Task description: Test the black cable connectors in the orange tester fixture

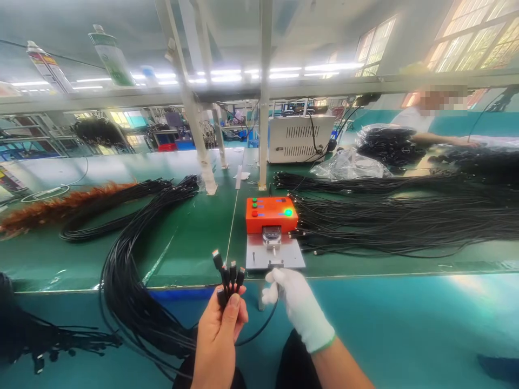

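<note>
My bare left hand [223, 329] is closed around several black USB cables [232, 276], their plugs sticking up above the thumb. A white knitted glove covers my right hand [294, 302], whose fingers are pinched at the front edge of a metal plate [255, 256]. One black cable [265, 327] runs from those gloved fingers down toward the left; its plug end is hidden by the glove. Behind the plate stands an orange tester box [265, 216] with a lit green light, and a small round gauge [271, 233] sits in front of it.
A thick bundle of black cables [130, 275] hangs over the bench edge at left. More cables [385, 221] lie across the green bench [203, 232] at right. A grey metal case [300, 138] and upright posts [265, 97] stand behind. Another person [413, 116] works at far right.
</note>
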Tool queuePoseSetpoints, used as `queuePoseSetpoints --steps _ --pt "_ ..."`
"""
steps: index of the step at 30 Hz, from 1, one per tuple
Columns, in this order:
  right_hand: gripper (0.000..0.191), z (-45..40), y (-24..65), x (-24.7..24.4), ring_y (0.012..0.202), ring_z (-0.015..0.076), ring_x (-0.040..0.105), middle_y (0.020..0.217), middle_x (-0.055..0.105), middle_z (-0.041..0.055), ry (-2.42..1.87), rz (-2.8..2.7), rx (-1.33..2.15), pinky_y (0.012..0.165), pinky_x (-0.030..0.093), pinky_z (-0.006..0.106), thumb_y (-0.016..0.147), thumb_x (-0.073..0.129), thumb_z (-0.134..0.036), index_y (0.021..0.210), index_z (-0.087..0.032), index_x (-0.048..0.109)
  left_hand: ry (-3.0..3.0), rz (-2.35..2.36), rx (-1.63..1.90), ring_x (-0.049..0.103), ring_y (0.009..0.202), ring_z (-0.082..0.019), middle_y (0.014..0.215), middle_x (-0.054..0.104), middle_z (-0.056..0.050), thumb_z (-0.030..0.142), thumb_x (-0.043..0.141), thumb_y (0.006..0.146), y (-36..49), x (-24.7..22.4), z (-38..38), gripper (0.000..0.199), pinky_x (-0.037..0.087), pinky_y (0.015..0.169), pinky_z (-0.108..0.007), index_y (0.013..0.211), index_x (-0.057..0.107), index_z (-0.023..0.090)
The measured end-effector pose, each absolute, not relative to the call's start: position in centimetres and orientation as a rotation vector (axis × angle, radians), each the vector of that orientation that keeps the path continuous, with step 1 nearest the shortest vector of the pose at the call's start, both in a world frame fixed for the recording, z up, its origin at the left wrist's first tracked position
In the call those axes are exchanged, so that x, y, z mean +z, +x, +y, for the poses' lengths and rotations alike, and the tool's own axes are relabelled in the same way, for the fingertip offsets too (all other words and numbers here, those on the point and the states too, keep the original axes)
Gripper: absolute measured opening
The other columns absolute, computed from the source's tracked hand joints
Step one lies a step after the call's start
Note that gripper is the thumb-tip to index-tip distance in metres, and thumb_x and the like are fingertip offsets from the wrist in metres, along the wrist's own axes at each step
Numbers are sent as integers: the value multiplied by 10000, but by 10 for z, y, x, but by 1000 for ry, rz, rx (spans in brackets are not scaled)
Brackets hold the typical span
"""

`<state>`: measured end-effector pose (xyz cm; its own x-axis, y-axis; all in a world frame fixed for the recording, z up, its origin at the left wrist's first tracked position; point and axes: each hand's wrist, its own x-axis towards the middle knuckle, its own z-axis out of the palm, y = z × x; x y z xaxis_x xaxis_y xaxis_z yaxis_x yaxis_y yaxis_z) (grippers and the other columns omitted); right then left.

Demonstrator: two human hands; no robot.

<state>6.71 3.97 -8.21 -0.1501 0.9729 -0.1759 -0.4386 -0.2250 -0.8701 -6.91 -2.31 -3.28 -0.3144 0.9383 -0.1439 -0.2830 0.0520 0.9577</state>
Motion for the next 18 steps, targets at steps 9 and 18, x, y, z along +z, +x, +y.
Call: queuePoseSetpoints --steps 9,18 --pt "293 43 64 -85 485 175 594 404 555 -21 -920 -781 1609 636 461 331 817 550 -422 746 -139 576 786 1237 1492 397 467 -54 635 596 4 423 662 759 -67 -35 -21 275 318 452 -167 841 662 160" --pt "287 19 76 -73 599 228 618 535 651 68 -1434 -1448 1378 642 457 361 825 434 -359 697 -164 601 902 1209 1331 437 482 -86 498 531 31 399 642 782 -68 -36 -18 274 355 512 -203 812 672 128"
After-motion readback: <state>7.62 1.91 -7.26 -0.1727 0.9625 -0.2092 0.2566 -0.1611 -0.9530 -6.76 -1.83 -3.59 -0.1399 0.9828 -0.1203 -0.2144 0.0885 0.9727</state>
